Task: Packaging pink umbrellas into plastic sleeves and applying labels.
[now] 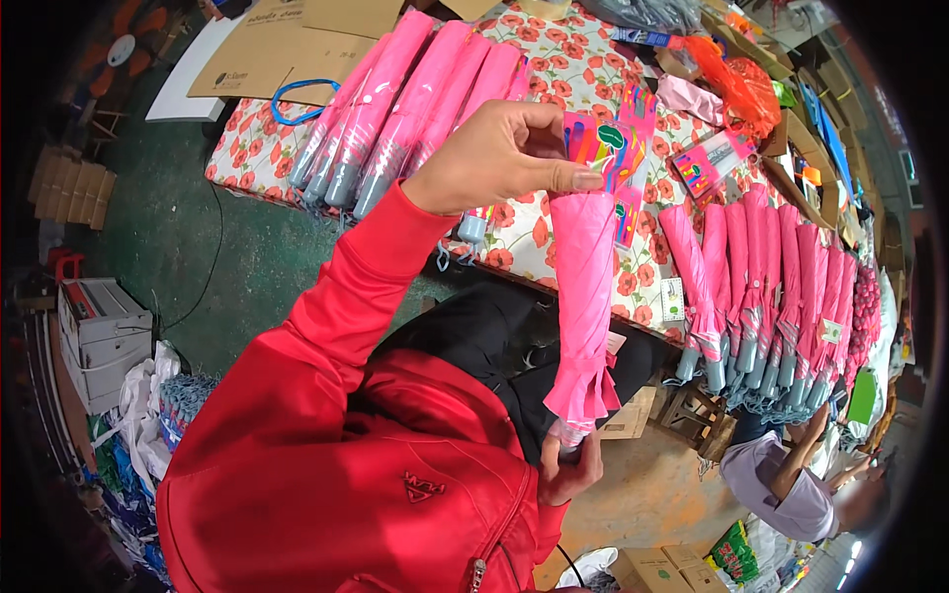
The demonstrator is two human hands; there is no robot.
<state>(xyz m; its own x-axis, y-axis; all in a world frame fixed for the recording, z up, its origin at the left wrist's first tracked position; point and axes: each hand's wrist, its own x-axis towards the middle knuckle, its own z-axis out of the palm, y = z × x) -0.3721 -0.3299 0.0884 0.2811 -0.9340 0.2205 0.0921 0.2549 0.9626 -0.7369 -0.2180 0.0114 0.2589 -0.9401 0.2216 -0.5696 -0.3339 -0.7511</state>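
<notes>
My left hand (504,158), in a red sleeve, is raised over the table edge and pinches the top end of a folded pink umbrella (583,296) together with a colourful card tag (603,148). The umbrella hangs upright down toward my lap. My right hand (568,465) is closed around its handle end at the bottom, below the flared pink fabric. The handle itself is mostly hidden by that hand.
A table with a red-flowered cloth (554,59) carries a row of folded pink umbrellas (405,109) at the left and another row (781,287) at the right. More card tags (707,168), an orange bag (741,84) and flat cardboard (277,44) lie there. Another person (791,484) sits at lower right.
</notes>
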